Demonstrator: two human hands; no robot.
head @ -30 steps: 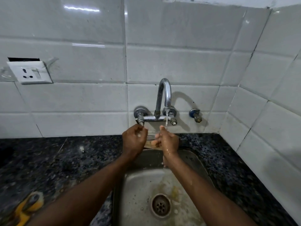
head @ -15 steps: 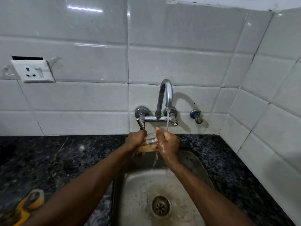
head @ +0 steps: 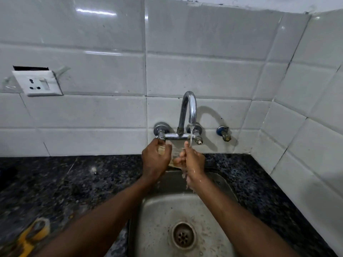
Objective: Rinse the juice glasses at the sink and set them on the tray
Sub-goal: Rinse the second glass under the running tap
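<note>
Since prior frame, raised slightly toward tap [head: 187, 115]: left hand [head: 155, 160] and right hand [head: 193, 162], fingers of both clamped on glass [head: 175, 154] under stream, above sink [head: 228, 184].

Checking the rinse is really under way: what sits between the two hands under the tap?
In the head view, a clear glass lies between the left hand and right hand, with the water stream falling onto it.

Clear glass [head: 175, 154] mostly hidden between hands; yellow object [head: 30, 236] blurred, edge-cropped.
</note>
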